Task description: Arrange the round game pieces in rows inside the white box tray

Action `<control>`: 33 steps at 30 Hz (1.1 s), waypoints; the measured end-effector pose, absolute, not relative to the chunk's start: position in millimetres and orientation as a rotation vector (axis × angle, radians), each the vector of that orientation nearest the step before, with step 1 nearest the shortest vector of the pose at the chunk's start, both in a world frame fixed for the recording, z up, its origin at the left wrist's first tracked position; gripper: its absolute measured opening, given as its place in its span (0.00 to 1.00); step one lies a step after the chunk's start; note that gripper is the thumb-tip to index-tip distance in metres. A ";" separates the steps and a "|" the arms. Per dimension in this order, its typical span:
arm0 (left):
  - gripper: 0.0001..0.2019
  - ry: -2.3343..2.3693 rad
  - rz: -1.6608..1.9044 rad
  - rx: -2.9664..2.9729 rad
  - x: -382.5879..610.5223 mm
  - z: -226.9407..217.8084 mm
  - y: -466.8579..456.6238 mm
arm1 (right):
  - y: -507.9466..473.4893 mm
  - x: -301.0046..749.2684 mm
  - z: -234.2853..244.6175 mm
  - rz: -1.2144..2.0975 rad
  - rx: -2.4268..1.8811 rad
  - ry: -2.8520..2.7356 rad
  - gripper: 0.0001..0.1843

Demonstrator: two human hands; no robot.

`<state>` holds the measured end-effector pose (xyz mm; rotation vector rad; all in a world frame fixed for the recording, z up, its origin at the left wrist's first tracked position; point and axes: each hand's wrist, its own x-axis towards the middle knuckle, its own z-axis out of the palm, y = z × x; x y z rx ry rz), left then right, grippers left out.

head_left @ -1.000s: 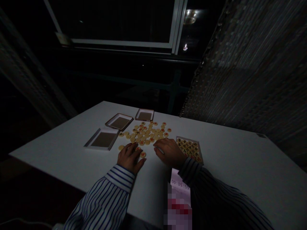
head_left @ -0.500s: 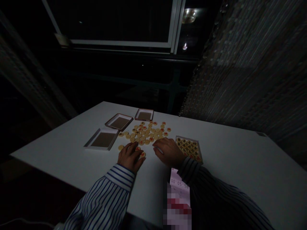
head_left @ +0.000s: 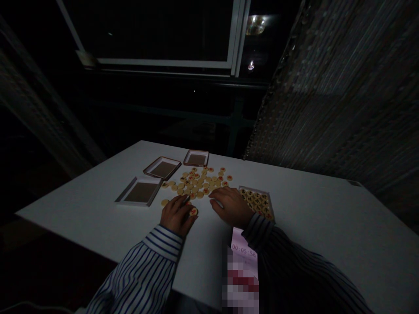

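My left hand (head_left: 175,214) rests low over the white table. A round xiangqi piece (head_left: 193,211) with a red character sits between its thumb and forefinger, and these fingers close around it. Another piece is partly covered by the same hand. My right hand (head_left: 231,206) hovers at the near right side of the loose xiangqi pieces (head_left: 200,194), its fingers bent with a gap to the thumb and nothing visible between them. Beside its wrist, a shallow box (head_left: 269,201) holds rows of pieces with dark characters and some red ones.
Three shallow trays stand at the left and back: a white-rimmed tray (head_left: 121,199), a brown-edged tray (head_left: 179,165) and a smaller tray (head_left: 207,158). A phone (head_left: 244,249) showing a timer lies under my right sleeve. Bead curtains (head_left: 307,117) hang beyond the white table (head_left: 314,209).
The left fingers have drawn in slightly over the pieces, covering more of the second red one. My right hand has hardly moved. The view has shifted a little.
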<state>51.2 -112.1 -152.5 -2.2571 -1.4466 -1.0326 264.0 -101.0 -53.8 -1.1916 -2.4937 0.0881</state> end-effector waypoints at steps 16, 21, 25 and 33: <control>0.14 -1.334 -1.062 -2.433 76.1 -112.4 -114.7 | -103.4 288.5 -29.0 0.053 -1.235 -2.354 0.13; 0.14 -1.304 -1.078 -2.471 91.7 -97.7 -111.1 | -106.3 301.6 -20.5 0.049 -1.290 -2.317 0.14; 0.14 -1.289 -1.099 -2.476 105.7 -90.9 -109.0 | -106.9 313.2 -15.2 0.054 -1.333 -2.298 0.14; 0.13 -1.285 -1.141 -2.518 130.8 -83.6 -104.3 | -104.1 332.0 -14.2 0.041 -1.352 -2.240 0.13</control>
